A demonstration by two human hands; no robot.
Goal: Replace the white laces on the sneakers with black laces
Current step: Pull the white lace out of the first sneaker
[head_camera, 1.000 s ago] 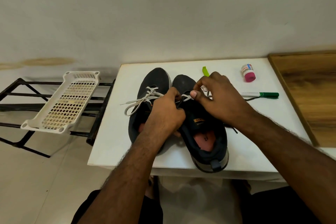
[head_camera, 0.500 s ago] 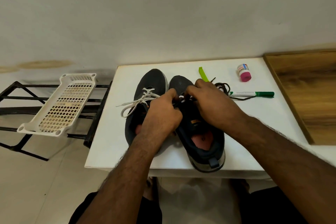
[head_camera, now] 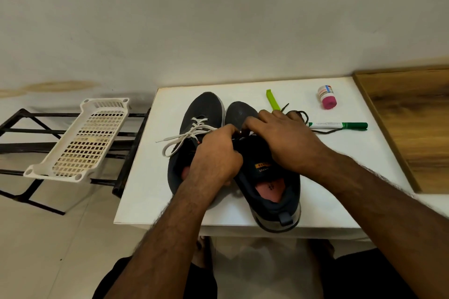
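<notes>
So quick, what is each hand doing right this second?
Left hand: fingers curled, gripping the right sneaker at its lacing.
Right hand: fingers curled over the same lacing; what it pinches is hidden.

Both forearms reach forward and converge, the hands meeting fingertip to fingertip. The left hand (head_camera: 216, 155) is curled knuckles-up, its fingers bunched at the front. The right hand (head_camera: 284, 138) arches palm-down beside it, its fingers bent toward the left hand.

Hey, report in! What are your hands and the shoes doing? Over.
Both hands, left and right, working the right sneaker laces. Left sneaker keeps white lace. Black lace waiting behind. Nothing blocking.
</notes>
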